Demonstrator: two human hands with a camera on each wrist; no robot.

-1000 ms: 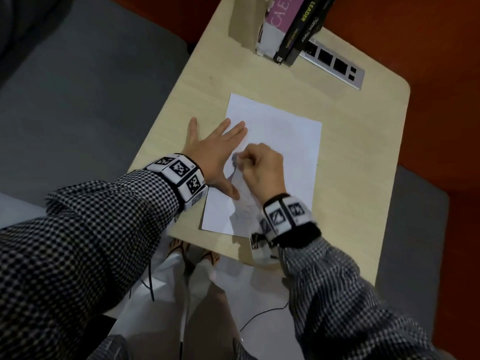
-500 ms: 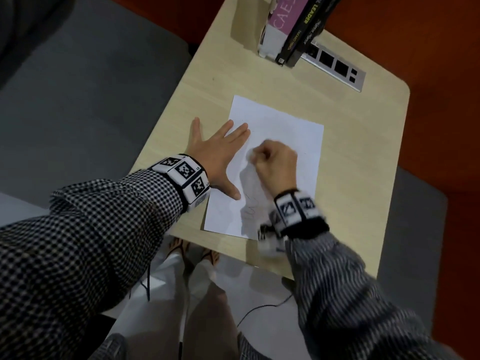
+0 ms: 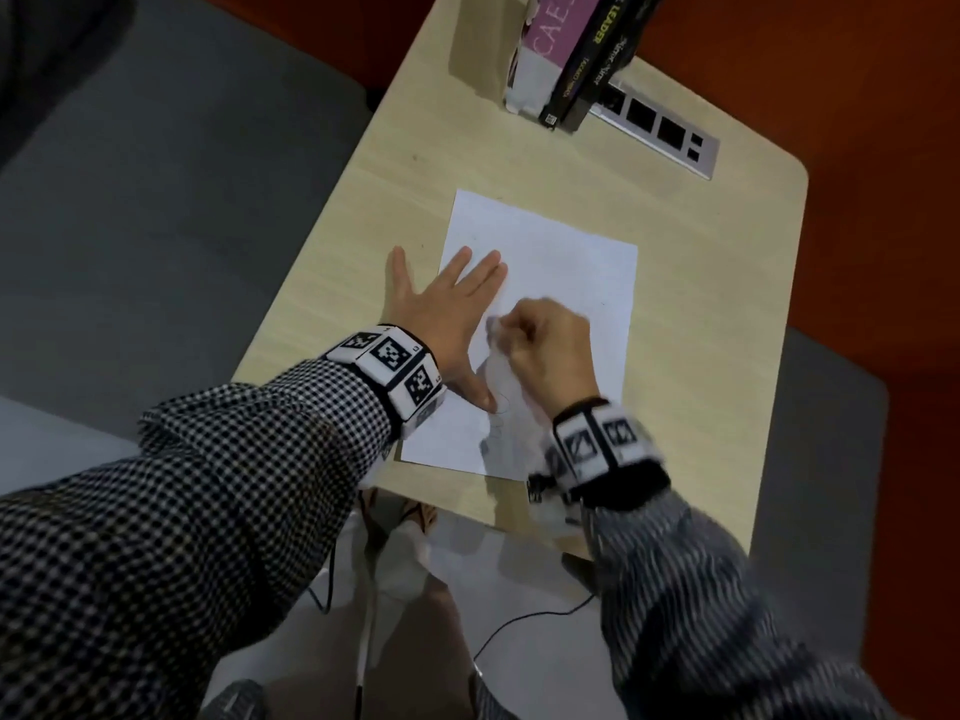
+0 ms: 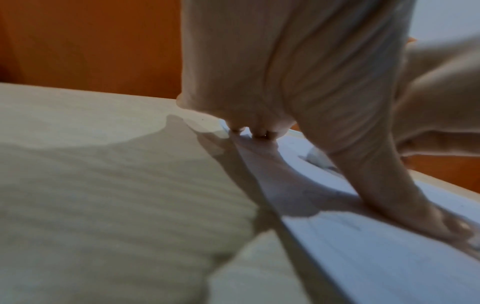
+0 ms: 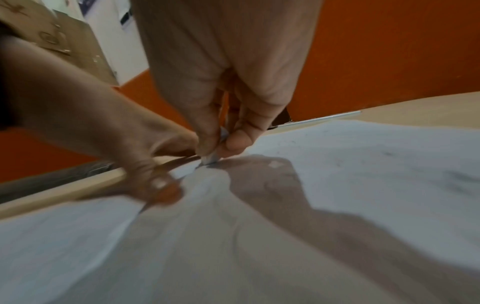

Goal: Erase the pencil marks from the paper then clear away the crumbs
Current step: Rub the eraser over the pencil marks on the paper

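A white sheet of paper [image 3: 561,262] lies on the pale wooden desk [image 3: 717,324]. Faint pencil marks [image 3: 500,407] show near its lower left part. My left hand [image 3: 441,314] lies flat with spread fingers on the paper's left edge, holding it down. My right hand [image 3: 545,345] pinches a small white eraser [image 3: 493,328] and presses its tip onto the paper just right of the left thumb. In the right wrist view the eraser [image 5: 211,158] touches the paper [image 5: 363,164] between thumb and fingers. The left wrist view shows my left fingers [image 4: 259,131] on the paper's edge [image 4: 337,236].
Several books [image 3: 571,49] stand at the desk's far edge, beside a grey socket strip [image 3: 660,132]. An orange wall [image 3: 857,148] lies beyond the desk. Grey floor [image 3: 156,174] is to the left. Cables [image 3: 519,621] hang below the near edge.
My right hand with the eraser has gone away from the left hand and come back toward it, rubbing across the paper. The left hand has stayed flat in place.
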